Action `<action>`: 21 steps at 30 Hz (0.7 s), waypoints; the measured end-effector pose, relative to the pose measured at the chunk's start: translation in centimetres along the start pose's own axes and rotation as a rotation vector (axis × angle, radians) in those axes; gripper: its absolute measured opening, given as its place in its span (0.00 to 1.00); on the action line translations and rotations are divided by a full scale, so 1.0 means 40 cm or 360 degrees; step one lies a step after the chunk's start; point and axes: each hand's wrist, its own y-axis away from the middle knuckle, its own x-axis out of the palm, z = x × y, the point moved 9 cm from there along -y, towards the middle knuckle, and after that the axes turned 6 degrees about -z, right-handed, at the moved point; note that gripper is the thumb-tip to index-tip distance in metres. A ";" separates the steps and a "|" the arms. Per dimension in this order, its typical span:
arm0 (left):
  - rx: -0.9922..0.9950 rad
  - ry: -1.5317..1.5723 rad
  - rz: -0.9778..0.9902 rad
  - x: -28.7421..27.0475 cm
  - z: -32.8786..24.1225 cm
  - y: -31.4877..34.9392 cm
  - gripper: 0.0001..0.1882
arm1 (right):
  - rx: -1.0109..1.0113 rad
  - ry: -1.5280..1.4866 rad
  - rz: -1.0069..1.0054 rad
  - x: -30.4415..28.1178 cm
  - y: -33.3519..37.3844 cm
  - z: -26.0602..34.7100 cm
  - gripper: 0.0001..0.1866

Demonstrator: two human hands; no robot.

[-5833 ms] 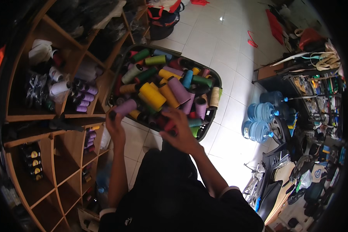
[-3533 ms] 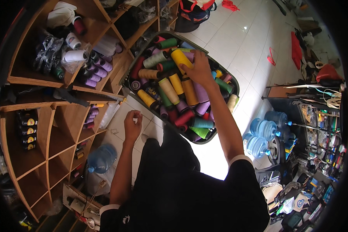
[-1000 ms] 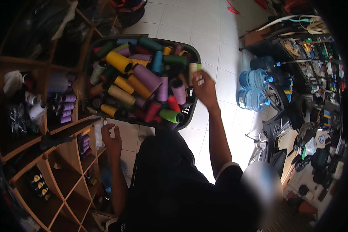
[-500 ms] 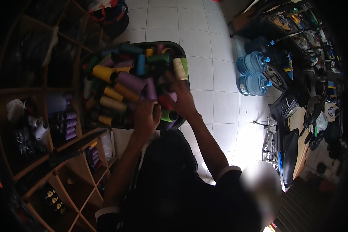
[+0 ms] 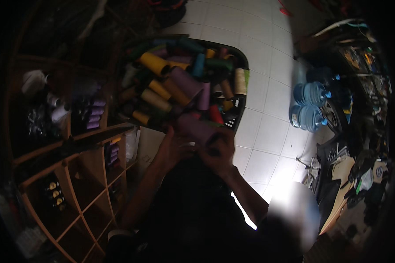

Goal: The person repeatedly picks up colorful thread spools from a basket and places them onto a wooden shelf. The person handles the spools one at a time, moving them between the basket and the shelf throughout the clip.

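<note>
A wooden shelf unit (image 5: 71, 184) fills the left side of the frame, its compartments in shadow; pale floor tiles (image 5: 263, 87) run up right of centre; a dark crate (image 5: 240, 52) heaped with thread cones (image 5: 186, 83) sits at upper centre, and blue water bottles (image 5: 307, 117) are at the right. Low in the centre, the person's right hand (image 5: 224, 153) has its grip closed round the dark end of a purple cone (image 5: 196, 128); the left hand (image 5: 173, 151) is by the cone's other end, and blur and shadow hide whether its grip holds or only touches. The purple cone is tilted at the crate's near edge; both hands, over the pile half a second ago, now sit lower in the frame with this cone between them, which seems to single it out; a yellow cone (image 5: 153, 64), a cream cone (image 5: 240, 82) and a teal cone (image 5: 198, 65) lie in the heap.
</note>
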 end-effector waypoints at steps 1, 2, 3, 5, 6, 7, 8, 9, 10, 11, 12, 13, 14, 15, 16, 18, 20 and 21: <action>-0.0199 0.0260 0.0095 0.006 0.017 0.018 0.24 | -0.0081 -0.0047 0.0193 0.066 0.019 0.015 0.17; 0.0004 0.0353 0.0051 -0.037 -0.010 0.005 0.25 | -0.0077 -0.0095 0.0325 0.125 0.028 0.018 0.17; 0.0203 0.0440 0.0018 -0.101 -0.024 -0.032 0.26 | -0.0073 -0.0128 0.0452 0.181 0.037 0.016 0.16; 0.0496 0.0362 -0.0111 -0.219 -0.077 -0.074 0.27 | -0.0044 -0.0163 0.0626 0.243 0.043 0.019 0.16; 0.0547 0.0253 -0.0301 -0.277 -0.104 -0.079 0.28 | -0.0016 -0.0161 0.0671 0.257 0.044 0.018 0.16; 0.0590 0.0137 -0.0488 -0.334 -0.131 -0.081 0.28 | 0.0018 -0.0156 0.0711 0.264 0.047 0.016 0.15; 0.0715 0.0050 -0.0484 -0.368 -0.163 -0.092 0.29 | 0.0034 -0.0144 0.0729 0.262 0.046 0.014 0.15; 0.0828 -0.0042 -0.0471 -0.404 -0.187 -0.116 0.29 | 0.0060 -0.0123 0.0741 0.249 0.045 0.011 0.14; 0.0721 -0.0234 -0.0602 -0.477 -0.182 -0.190 0.29 | 0.0081 -0.0085 0.0763 0.231 0.042 0.003 0.14; 0.0614 -0.0429 -0.0723 -0.562 -0.166 -0.285 0.30 | 0.0117 0.0001 0.0729 0.207 0.043 -0.027 0.14; 0.0663 -0.0401 -0.0736 -0.640 -0.146 -0.366 0.33 | 0.0147 0.0075 0.0692 0.187 0.050 -0.071 0.14; 0.0703 -0.0638 -0.0850 -0.678 -0.159 -0.402 0.32 | 0.0182 0.0153 0.0640 0.166 0.050 -0.111 0.14; 0.0744 -0.0881 -0.0962 -0.705 -0.174 -0.425 0.32 | 0.0272 0.0267 0.0502 0.130 0.037 -0.151 0.15; 0.0747 -0.1312 -0.1098 -0.743 -0.190 -0.441 0.32 | 0.0355 0.0368 0.0367 0.095 0.015 -0.190 0.16; 0.0751 -0.1750 -0.1246 -0.783 -0.210 -0.445 0.34 | 0.0433 0.0449 0.0232 0.064 -0.013 -0.227 0.17; 0.0734 -0.2004 -0.1387 -0.736 -0.233 -0.421 0.36 | 0.0502 0.0260 0.0225 0.046 -0.083 -0.273 0.21; 0.0704 -0.1644 -0.1392 -0.577 -0.278 -0.302 0.36 | 0.0429 0.0187 0.0227 0.043 -0.147 -0.302 0.24; 0.0761 -0.1351 -0.1371 -0.580 -0.266 -0.280 0.31 | 0.0303 0.0182 0.0277 0.071 -0.179 -0.299 0.26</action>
